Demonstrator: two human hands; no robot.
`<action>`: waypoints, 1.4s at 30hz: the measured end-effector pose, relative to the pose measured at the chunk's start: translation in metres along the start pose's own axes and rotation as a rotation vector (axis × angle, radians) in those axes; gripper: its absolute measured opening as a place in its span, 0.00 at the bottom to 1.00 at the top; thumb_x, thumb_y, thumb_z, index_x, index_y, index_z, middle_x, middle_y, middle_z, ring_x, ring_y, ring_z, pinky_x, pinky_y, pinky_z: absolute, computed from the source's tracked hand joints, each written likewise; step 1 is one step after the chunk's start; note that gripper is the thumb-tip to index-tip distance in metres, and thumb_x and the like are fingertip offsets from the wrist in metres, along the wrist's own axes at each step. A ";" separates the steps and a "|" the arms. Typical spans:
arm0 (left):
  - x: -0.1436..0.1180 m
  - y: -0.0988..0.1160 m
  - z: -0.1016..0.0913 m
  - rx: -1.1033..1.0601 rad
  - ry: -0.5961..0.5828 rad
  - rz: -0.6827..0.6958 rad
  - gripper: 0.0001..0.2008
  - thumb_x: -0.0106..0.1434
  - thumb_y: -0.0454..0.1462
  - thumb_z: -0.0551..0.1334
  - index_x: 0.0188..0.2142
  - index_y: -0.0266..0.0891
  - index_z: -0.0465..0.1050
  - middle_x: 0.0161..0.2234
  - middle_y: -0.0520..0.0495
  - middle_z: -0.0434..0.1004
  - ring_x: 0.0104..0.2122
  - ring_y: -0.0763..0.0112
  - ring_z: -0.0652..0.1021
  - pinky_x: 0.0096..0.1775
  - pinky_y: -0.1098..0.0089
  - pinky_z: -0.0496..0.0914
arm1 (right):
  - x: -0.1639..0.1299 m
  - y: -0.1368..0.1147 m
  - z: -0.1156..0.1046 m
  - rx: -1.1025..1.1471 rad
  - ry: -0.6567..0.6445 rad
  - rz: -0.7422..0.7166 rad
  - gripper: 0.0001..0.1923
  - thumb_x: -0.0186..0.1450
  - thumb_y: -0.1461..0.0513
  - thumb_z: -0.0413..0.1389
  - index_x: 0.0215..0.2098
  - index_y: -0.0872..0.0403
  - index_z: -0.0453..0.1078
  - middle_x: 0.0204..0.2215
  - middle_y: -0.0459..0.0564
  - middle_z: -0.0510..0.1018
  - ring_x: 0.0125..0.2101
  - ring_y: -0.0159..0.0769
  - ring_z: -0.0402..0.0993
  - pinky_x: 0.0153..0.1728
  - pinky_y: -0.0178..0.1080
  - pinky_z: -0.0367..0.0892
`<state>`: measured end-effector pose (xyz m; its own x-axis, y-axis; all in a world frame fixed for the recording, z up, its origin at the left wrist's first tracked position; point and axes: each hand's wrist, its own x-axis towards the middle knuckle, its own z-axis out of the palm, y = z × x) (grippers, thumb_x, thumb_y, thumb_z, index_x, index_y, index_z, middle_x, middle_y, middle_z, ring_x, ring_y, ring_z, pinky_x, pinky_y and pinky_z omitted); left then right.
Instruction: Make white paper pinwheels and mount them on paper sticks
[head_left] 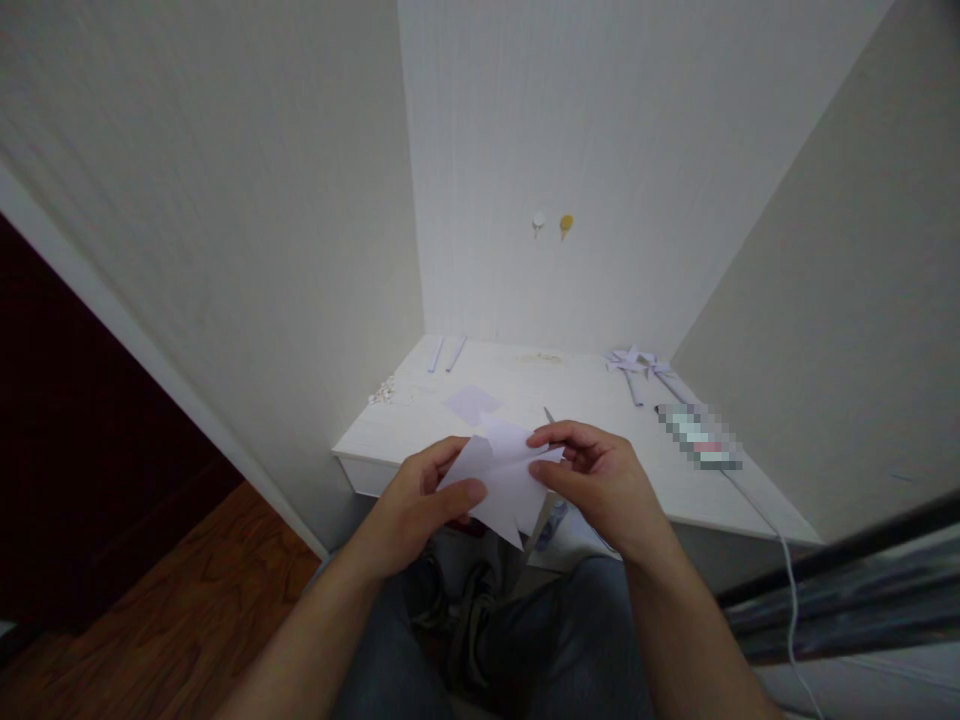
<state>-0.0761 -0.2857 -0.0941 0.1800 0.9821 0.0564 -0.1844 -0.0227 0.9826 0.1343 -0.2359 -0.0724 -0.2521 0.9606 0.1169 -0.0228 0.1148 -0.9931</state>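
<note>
A pale sheet of paper (506,475) with slits cut in from its edges is held up over the front edge of the white desk (390,420). My left hand (427,495) grips its left side, thumb on top and fingers underneath. On the right side, my right hand (592,470) pinches a flap of the paper between thumb and index finger. Behind the right fingers a thin pointed metal tip (548,413) shows; the rest of it is hidden. Just beyond the held sheet, a square piece of paper (472,402) lies flat on the desk.
Two rolled paper tubes (445,354) lie at the back left, near small white bits (382,391). Paper pinwheel shapes on sticks (637,365) rest at the back right. A blurred-out phone (699,437) trails a white cable (793,590). Two hooks (566,223) hang on the wall.
</note>
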 end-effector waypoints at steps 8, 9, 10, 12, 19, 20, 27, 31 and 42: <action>0.007 -0.008 0.009 0.120 0.114 -0.103 0.15 0.56 0.46 0.73 0.34 0.36 0.83 0.32 0.45 0.84 0.28 0.66 0.79 0.32 0.68 0.72 | -0.002 0.002 0.003 -0.031 -0.084 -0.057 0.10 0.51 0.63 0.68 0.33 0.53 0.79 0.24 0.43 0.75 0.19 0.26 0.57 0.21 0.33 0.55; 0.007 -0.009 0.009 0.104 0.111 -0.105 0.14 0.56 0.45 0.74 0.34 0.36 0.83 0.32 0.45 0.85 0.28 0.66 0.79 0.33 0.67 0.73 | -0.002 0.003 0.002 -0.040 -0.084 -0.070 0.10 0.52 0.63 0.68 0.33 0.53 0.79 0.23 0.42 0.74 0.20 0.26 0.58 0.21 0.33 0.55; 0.008 -0.010 0.010 0.085 0.110 -0.104 0.14 0.56 0.45 0.74 0.35 0.36 0.83 0.32 0.45 0.85 0.28 0.66 0.79 0.33 0.67 0.73 | -0.002 0.003 0.002 -0.045 -0.082 -0.085 0.10 0.52 0.63 0.68 0.34 0.53 0.79 0.23 0.42 0.73 0.20 0.27 0.58 0.21 0.33 0.56; 0.007 -0.011 0.011 0.051 0.116 -0.101 0.14 0.55 0.45 0.74 0.34 0.37 0.83 0.31 0.46 0.85 0.28 0.66 0.79 0.32 0.68 0.73 | -0.002 0.005 0.002 -0.038 -0.080 -0.104 0.10 0.53 0.62 0.68 0.34 0.52 0.79 0.22 0.42 0.72 0.21 0.28 0.59 0.21 0.33 0.57; 0.007 -0.016 0.008 0.019 0.120 -0.113 0.15 0.55 0.45 0.75 0.36 0.36 0.84 0.33 0.44 0.86 0.30 0.64 0.81 0.35 0.66 0.75 | 0.001 0.013 0.000 0.016 -0.049 -0.109 0.10 0.55 0.60 0.69 0.35 0.51 0.78 0.28 0.46 0.77 0.27 0.32 0.68 0.26 0.35 0.62; 0.007 -0.016 0.008 0.016 0.112 -0.114 0.15 0.55 0.45 0.75 0.37 0.37 0.84 0.33 0.44 0.86 0.30 0.64 0.81 0.35 0.66 0.75 | 0.001 0.014 0.000 0.016 -0.044 -0.103 0.09 0.55 0.60 0.69 0.35 0.51 0.78 0.27 0.45 0.76 0.26 0.32 0.67 0.25 0.34 0.60; 0.005 -0.014 0.009 0.033 0.102 -0.102 0.14 0.55 0.43 0.75 0.36 0.37 0.84 0.35 0.44 0.87 0.32 0.62 0.82 0.37 0.65 0.76 | 0.001 0.016 0.000 0.001 -0.047 -0.070 0.09 0.55 0.59 0.69 0.34 0.52 0.78 0.22 0.42 0.71 0.23 0.30 0.61 0.23 0.34 0.54; 0.005 -0.015 0.012 0.039 0.123 -0.097 0.15 0.56 0.47 0.75 0.35 0.37 0.84 0.33 0.43 0.86 0.31 0.61 0.82 0.34 0.64 0.77 | 0.001 0.016 0.002 0.003 -0.065 -0.058 0.10 0.55 0.59 0.69 0.33 0.52 0.78 0.20 0.41 0.68 0.22 0.29 0.58 0.22 0.34 0.52; 0.007 -0.018 0.018 0.044 0.198 -0.030 0.16 0.55 0.46 0.75 0.37 0.36 0.84 0.35 0.43 0.87 0.30 0.64 0.82 0.35 0.66 0.75 | 0.001 0.022 0.004 0.048 0.067 -0.152 0.09 0.55 0.58 0.71 0.32 0.52 0.80 0.24 0.44 0.75 0.25 0.30 0.67 0.26 0.35 0.63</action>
<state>-0.0539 -0.2819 -0.1078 -0.0097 0.9999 -0.0046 -0.1386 0.0032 0.9903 0.1295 -0.2330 -0.0941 -0.1769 0.9481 0.2641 -0.1021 0.2492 -0.9630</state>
